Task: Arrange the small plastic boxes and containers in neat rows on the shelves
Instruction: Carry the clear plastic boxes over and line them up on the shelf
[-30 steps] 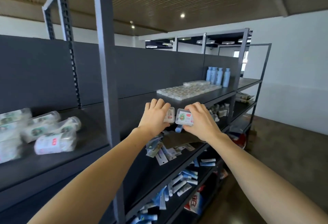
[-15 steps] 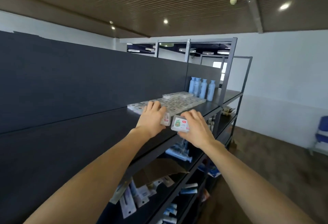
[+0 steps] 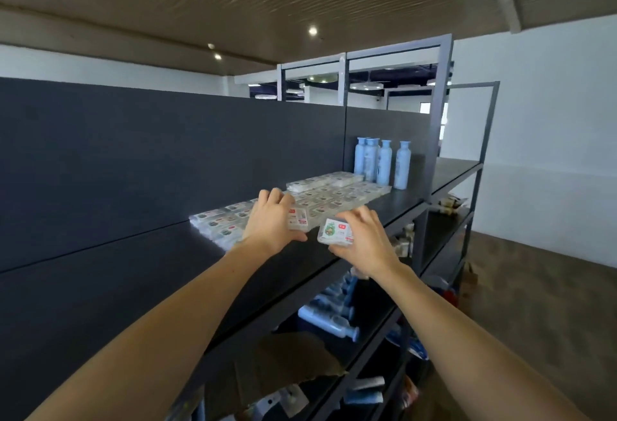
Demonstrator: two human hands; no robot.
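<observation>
My left hand (image 3: 272,220) gripped a small clear box (image 3: 298,219), thumb under it and fingers curled over the top, just above the near edge of the rows. My right hand (image 3: 362,238) pinched a second box (image 3: 335,231), the one with the green picture on its lid, and held it over the front lip of the top shelf (image 3: 140,273), tilted a little toward me. Neither box was set down.

Past my hands, the rows (image 3: 300,205) already covered a long strip of the shelf, lids up and packed edge to edge, running back toward four blue bottles (image 3: 382,163) at the far end. I judged that part well along: the two boxes I held looked meant for the near end of the rows, where bare shelf remained on my side.

Lower down there was plainly work left. The shelf below (image 3: 377,312) held pale blue tubes (image 3: 329,318) lying loose at odd angles, beside a sheet of cardboard (image 3: 283,370). Further down I made out more scattered packets, though that corner was too dim and blurred to say what they were.
</observation>
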